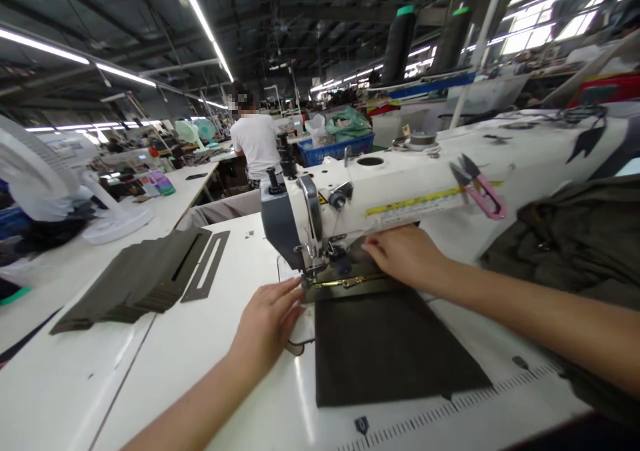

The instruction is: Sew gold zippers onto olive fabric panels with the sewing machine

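Observation:
A dark olive fabric panel (390, 347) lies on the white table, its upper edge under the head of a white sewing machine (320, 224). A gold zipper (345, 282) runs across that edge, beside the needle area. My left hand (267, 321) rests at the panel's left end, near the presser foot, fingers extended and slightly apart. Behind the zipper, under the machine arm, my right hand (403, 254) pinches the edge of a dark flap of fabric with thumb and fingertips.
Stacked olive pieces (135, 277) and a slotted template (206, 267) lie at the left. Pink snips (483, 191) hang on the machine arm. Crumpled dark fabric (575, 244) sits at the right. A white fan (115, 217) and a person (256, 144) are farther back.

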`<act>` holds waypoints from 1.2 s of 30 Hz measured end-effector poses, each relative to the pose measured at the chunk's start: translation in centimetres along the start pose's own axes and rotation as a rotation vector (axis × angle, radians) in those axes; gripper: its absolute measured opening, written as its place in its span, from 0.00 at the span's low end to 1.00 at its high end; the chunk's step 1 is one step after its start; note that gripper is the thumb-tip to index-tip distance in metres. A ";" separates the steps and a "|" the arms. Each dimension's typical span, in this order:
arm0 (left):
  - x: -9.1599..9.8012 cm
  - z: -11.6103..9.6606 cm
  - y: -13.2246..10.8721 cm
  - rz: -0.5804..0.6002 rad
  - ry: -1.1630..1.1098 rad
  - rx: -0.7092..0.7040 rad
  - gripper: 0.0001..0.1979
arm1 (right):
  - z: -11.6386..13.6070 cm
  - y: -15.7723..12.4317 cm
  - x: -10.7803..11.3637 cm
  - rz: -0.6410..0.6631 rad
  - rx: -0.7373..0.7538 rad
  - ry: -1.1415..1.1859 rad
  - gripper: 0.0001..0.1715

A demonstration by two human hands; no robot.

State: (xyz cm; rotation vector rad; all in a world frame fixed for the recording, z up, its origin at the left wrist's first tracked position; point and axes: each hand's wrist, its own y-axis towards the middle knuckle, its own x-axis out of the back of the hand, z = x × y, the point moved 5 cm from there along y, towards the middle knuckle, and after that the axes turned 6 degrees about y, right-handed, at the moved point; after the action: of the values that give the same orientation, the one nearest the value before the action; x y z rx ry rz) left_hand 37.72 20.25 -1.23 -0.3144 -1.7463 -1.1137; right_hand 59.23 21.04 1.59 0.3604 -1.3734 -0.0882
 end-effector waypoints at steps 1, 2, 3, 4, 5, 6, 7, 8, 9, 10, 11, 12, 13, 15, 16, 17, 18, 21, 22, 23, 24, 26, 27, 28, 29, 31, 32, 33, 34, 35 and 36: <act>-0.5 0.3 0.1 0.010 0.018 -0.060 0.10 | 1.2 -1.3 -0.1 0.014 0.054 0.048 0.10; -1.0 0.3 0.3 0.020 0.024 -0.109 0.10 | 2.5 -2.7 -0.3 0.029 0.123 0.104 0.10; -1.4 0.3 0.5 0.029 0.025 -0.142 0.10 | 4.0 -4.1 -0.6 0.044 0.195 0.157 0.10; -1.6 0.2 0.7 0.033 0.026 -0.152 0.10 | 5.3 -5.2 -1.0 0.059 0.256 0.193 0.08; -1.6 0.1 0.9 0.031 0.030 -0.140 0.10 | 6.3 -5.9 -1.4 0.067 0.279 0.199 0.07; -1.5 0.0 1.1 0.029 0.034 -0.110 0.10 | 7.1 -6.1 -1.9 0.075 0.277 0.188 0.06; -1.4 0.0 1.2 0.027 0.039 -0.068 0.10 | 7.5 -6.0 -2.5 0.080 0.250 0.170 0.07; -1.2 0.0 1.3 0.024 0.042 -0.020 0.09 | 7.7 -5.5 -3.0 0.087 0.213 0.157 0.10; -1.0 0.1 1.3 0.024 0.043 0.023 0.09 | 7.7 -4.9 -3.5 0.094 0.179 0.153 0.14; -1.0 0.1 1.2 0.025 0.043 0.058 0.09 | 7.6 -4.3 -4.0 0.102 0.158 0.158 0.15; -0.9 0.2 1.2 0.024 0.039 0.078 0.09 | 7.6 -3.7 -4.3 0.110 0.153 0.172 0.16; -1.0 0.2 1.1 0.021 0.035 0.086 0.09 | 7.5 -3.3 -4.7 0.112 0.160 0.190 0.16; -1.1 0.2 1.0 0.023 0.029 0.083 0.09 | 7.3 -3.0 -4.9 0.107 0.172 0.211 0.16; -1.4 0.2 0.8 0.031 0.024 0.058 0.09 | 7.1 -2.9 -5.2 0.087 0.194 0.251 0.14; -1.5 0.1 0.7 0.041 0.030 0.043 0.09 | 7.0 -3.0 -5.3 0.075 0.199 0.272 0.14; -1.7 0.0 0.7 0.052 0.042 0.031 0.09 | 6.9 -3.1 -5.4 0.066 0.204 0.291 0.13; -1.8 -0.1 0.6 0.060 0.059 0.023 0.08 | 6.8 -3.2 -5.5 0.062 0.212 0.307 0.12; -2.0 -0.4 0.7 0.070 0.114 0.005 0.07 | 6.7 -3.3 -5.6 0.070 0.237 0.327 0.12; -2.0 -0.5 0.7 0.077 0.133 -0.005 0.07 | 6.7 -3.2 -5.6 0.072 0.242 0.325 0.12; -2.1 -0.6 0.8 0.086 0.157 -0.018 0.07 | 6.7 -3.2 -5.7 0.071 0.244 0.320 0.12; -2.2 -0.8 0.9 0.097 0.186 -0.037 0.07 | 6.6 -3.1 -5.7 0.068 0.248 0.310 0.12; -2.3 -1.1 1.0 0.121 0.248 -0.076 0.07 | 6.6 -3.2 -5.7 0.050 0.270 0.281 0.12; -2.3 -1.2 1.1 0.130 0.272 -0.092 0.07 | 6.7 -3.2 -5.6 0.032 0.294 0.265 0.10; -2.3 -1.3 1.1 0.138 0.288 -0.101 0.08 | 6.7 -3.3 -5.4 -0.001 0.327 0.251 0.08; -2.3 -1.4 1.2 0.146 0.296 -0.104 0.08 | 6.8 -3.5 -5.1 -0.051 0.364 0.234 0.08; -2.2 -1.5 1.3 0.156 0.305 -0.105 0.07 | 6.9 -3.7 -4.4 -0.189 0.427 0.188 0.10; -2.2 -1.6 1.3 0.161 0.309 -0.106 0.07 | 6.9 -3.7 -4.2 -0.254 0.443 0.164 0.10; -2.1 -1.6 1.3 0.165 0.312 -0.110 0.07 | 6.8 -3.7 -4.1 -0.298 0.443 0.148 0.10; -2.2 -1.6 1.3 0.169 0.312 -0.113 0.07 | 6.7 -3.6 -4.1 -0.311 0.430 0.145 0.11; -2.2 -1.7 1.3 0.174 0.309 -0.116 0.07 | 6.6 -3.4 -4.4 -0.291 0.413 0.153 0.13; -2.2 -1.7 1.3 0.176 0.304 -0.117 0.07 | 6.5 -3.1 -4.8 -0.247 0.395 0.167 0.16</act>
State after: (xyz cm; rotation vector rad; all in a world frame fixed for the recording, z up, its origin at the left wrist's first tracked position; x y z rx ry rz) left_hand 40.61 20.24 -2.24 -0.3440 -1.3633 -1.0757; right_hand 52.41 18.08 -2.90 0.8496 -1.1723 0.0106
